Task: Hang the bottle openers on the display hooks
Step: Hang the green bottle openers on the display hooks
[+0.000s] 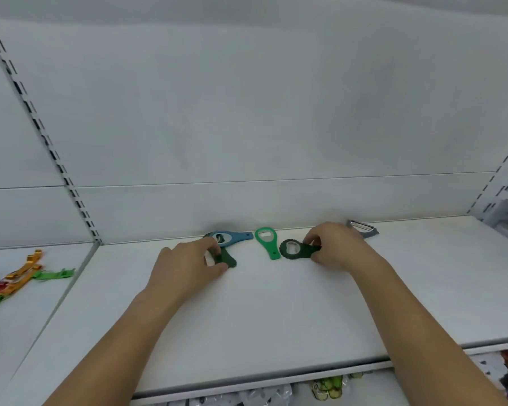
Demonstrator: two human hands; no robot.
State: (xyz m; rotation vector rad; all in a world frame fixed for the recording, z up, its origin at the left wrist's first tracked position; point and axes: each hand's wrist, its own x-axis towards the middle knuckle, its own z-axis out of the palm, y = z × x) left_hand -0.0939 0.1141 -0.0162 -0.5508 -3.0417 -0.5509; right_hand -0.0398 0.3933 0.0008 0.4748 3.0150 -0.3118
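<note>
Two bare forearms are stretched forward from the lower corners of the view, converging over a white shelf (276, 312). The left hand (188, 265) is held palm-down, wrist slightly raised, its fingers curled and closed on a dark green bottle opener (226, 257) — the handle end of it is seen fanning out below the fingertips, resting on or just above the shelf. The right hand (335, 247) is turned inward, thumb and forefinger pinched on the handle of a second dark green opener (295, 250), whose round toothed head points left and lies flat against the shelf.

Between the hands, a bright green opener (267, 243) is laid free on the shelf, ring end toward the back wall. Just behind the left fingers a blue opener (232, 238) is placed, its handle pointing right; its head is partly overlapped by the dark green one. Behind the right hand, a grey peeler (364, 228) is set against the back panel (247, 127).

Far to the left, on the neighbouring shelf, a small heap of orange and green items (27, 273) is seen — too blurred to be identified.
</note>
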